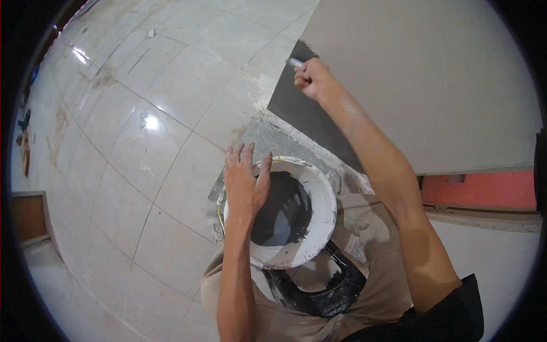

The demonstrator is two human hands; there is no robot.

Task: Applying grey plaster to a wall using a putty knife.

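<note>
My right hand (312,77) is closed on a white-handled tool (296,62), held at a band of dark grey coating (296,105) along the edge of a pale grey surface (433,85); the tool's working end is hard to make out. My left hand (246,179) has its fingers spread over the left side of a white bucket (320,208); whether it rests on the rim I cannot tell. The bucket holds dark grey mixture (288,205) and sits between my knees, in front of a black plastic stool (336,290).
Glossy pale tiles (142,85) with stains cover the floor at left. A whitish, crusted strip (302,137) runs along the coated surface's lower edge. A brown wooden panel in a frame (28,219) is at far left. A red band (490,188) shows at right. Small clutter lines the far left edge.
</note>
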